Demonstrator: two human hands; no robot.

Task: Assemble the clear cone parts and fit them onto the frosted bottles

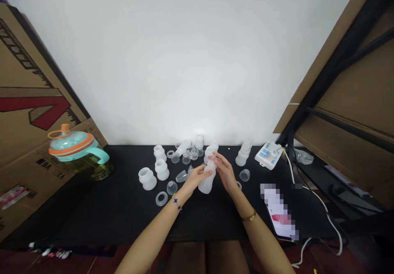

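My left hand (196, 178) is wrapped round the white body of a baby bottle (205, 186), which tilts slightly over the black table. At its top, the fingers of my right hand (226, 170) close round the clear teat and collar. Open-necked white bottle bodies (147, 179) stand to the left. Near my left wrist lie a collar ring (161, 199) and a clear domed cap (172, 188). Another domed cap (244, 175) lies right of my right hand, with a bottle topped by a clear part (243, 155) behind it. My right wrist partly covers another ring.
Several clear caps (186, 157) and more bottles (199, 141) are grouped by the wall. A large drink jug (78, 148) stands left. On the right are a phone (278, 214), a white electrical box (269, 155) and a trailing white cable (323, 206). Cardboard flanks both sides.
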